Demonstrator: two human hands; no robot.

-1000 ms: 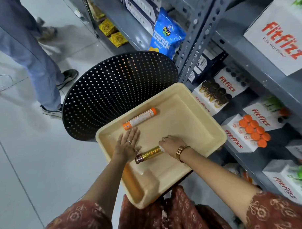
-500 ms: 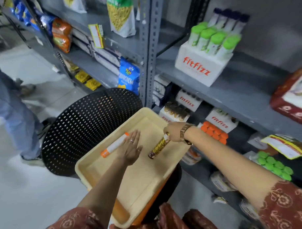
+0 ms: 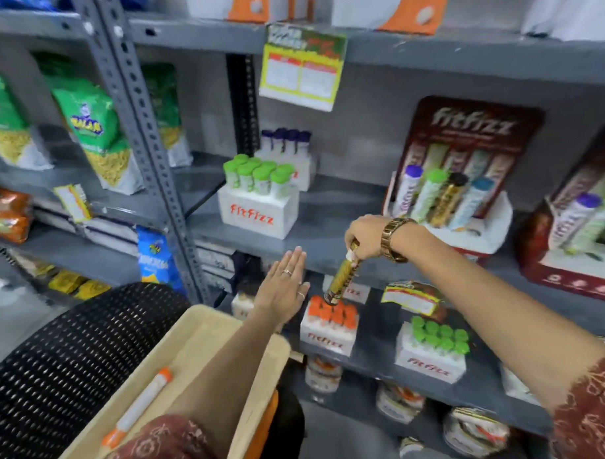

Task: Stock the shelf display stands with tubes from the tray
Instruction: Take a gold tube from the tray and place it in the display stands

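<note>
My right hand [image 3: 366, 239] grips the top end of a gold tube [image 3: 340, 278], which hangs tilted in front of the middle shelf's edge, just above a white stand of orange-capped tubes [image 3: 329, 326]. My left hand [image 3: 285, 287] is open and flat, fingers together, hovering above the far corner of the beige tray [image 3: 191, 339]. One white tube with orange ends [image 3: 140, 406] lies in the tray. A dark red display stand [image 3: 464, 175] on the middle shelf holds purple, green, gold and blue tubes.
White stands of green-capped tubes sit on the middle shelf [image 3: 259, 200] and the lower shelf [image 3: 432, 352]. A black perforated stool [image 3: 69, 357] carries the tray. A grey upright post [image 3: 143, 132] divides the shelving; snack bags [image 3: 95, 130] fill the left bays.
My right hand lifted the gold tube out of the tray and carried it up toward the shelves. My left hand rose off the tray. The view swung up from the tray to the shelving.
</note>
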